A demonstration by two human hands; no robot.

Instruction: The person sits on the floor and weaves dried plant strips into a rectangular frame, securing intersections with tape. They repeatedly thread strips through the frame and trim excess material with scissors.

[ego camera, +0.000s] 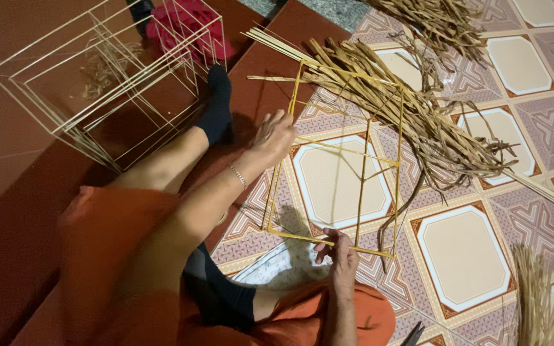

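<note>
Wire frame [347,166] gripped at opposite edges, left hand [276,138] and right hand [340,253] closed on it, beside dried fibre bundle [411,109].

Left hand [276,136] is out ahead at about twelve o'clock, arm stretched nearly straight from the shoulder, forearm bare with a thin bracelet at the wrist. Fingers curl downward, thumb side up, closed in a light grip. Right hand [340,251] sits low and close to the body at about four o'clock, forearm rising almost vertical from the lap, fingers pinched together, knuckles toward the camera.
</note>
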